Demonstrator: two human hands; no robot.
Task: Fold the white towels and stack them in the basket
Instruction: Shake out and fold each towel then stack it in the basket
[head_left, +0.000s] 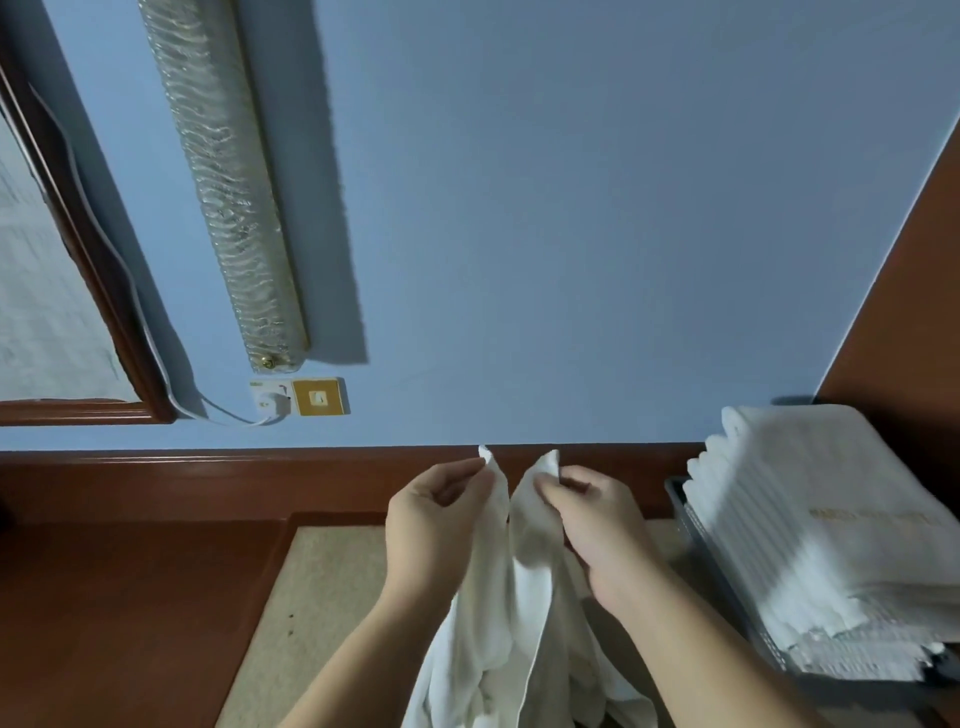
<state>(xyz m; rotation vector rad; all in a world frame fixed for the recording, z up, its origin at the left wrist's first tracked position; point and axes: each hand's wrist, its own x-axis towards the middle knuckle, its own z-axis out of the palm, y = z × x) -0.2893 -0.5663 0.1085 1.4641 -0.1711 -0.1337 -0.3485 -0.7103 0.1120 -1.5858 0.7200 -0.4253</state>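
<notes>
From the head camera, your left hand pinches one upper corner of a limp white cloth towel, and your right hand pinches the other corner just beside it. You hold the towel up so it hangs between your forearms, above a beige mat on the reddish-brown wooden surface. To your right, a tall stack of folded white towels sits in a grey basket, against the blue wall.
</notes>
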